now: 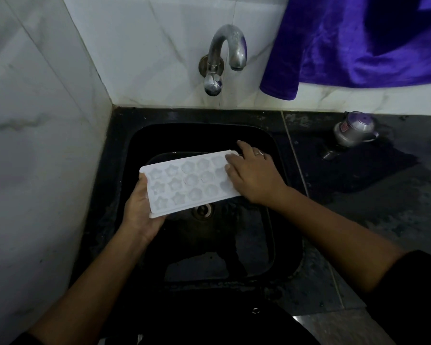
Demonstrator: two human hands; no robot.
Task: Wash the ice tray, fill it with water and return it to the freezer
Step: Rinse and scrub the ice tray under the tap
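Spreading fingers (230, 160) of the right hand (253, 176) flat across the right end of the white ice tray (189, 183), resting on the last cells, with the forefinger reaching past the far edge. Cupping the opposite short end in the left hand (139, 210), thumb lying along the left edge and the other fingers tucked beneath, so not showing how far they curl. Holding the tray cell-side up above the black sink (264, 245), clear of the basin floor and partly covering the drain (203, 210). Running its long axis across the body, from near-left to slightly farther right, one hand at each end. Keeping on the near side of the wall tap (227, 46), with the spout hanging above and beyond the tray's right half; not showing any water falling from it. Judging the wash step as the one in hand, with filling and the freezer both to come. Probably needing the right hand for the tap knob (212, 85), being the nearer of the two, leaving the left gripping alone. Risking a dip at the unsupported right end once that hand is lifting away.
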